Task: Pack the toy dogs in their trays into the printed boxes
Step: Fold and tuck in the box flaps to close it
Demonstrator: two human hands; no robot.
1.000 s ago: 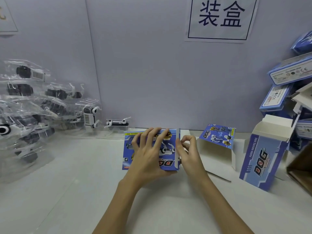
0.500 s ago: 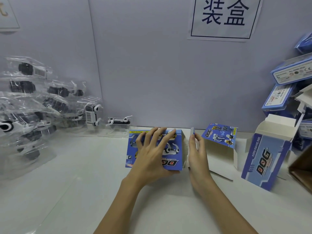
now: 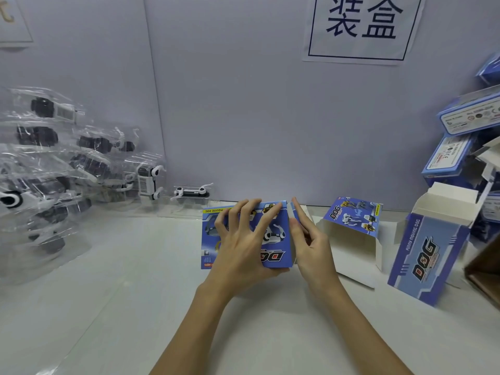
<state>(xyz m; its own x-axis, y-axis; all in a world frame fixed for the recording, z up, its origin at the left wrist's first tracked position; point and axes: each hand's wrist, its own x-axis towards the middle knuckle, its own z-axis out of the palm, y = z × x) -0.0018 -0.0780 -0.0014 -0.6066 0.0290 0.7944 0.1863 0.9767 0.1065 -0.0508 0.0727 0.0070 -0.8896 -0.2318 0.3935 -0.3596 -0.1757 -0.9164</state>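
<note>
From the head view, three printed boxes sit along the worktop's far edge. The left hand presses spread fingers on the blue box at mid far edge. The right hand, fingers straight, pushes the box's right end flap. Two open boxes stand rightward. Bagged toy dogs pile at the left edge; one dog in its tray lies against the grey wall, bearing a sign. The near worktop is bare.

packing station | wall sign | stacked printed boxes | bagged toy dogs
</note>
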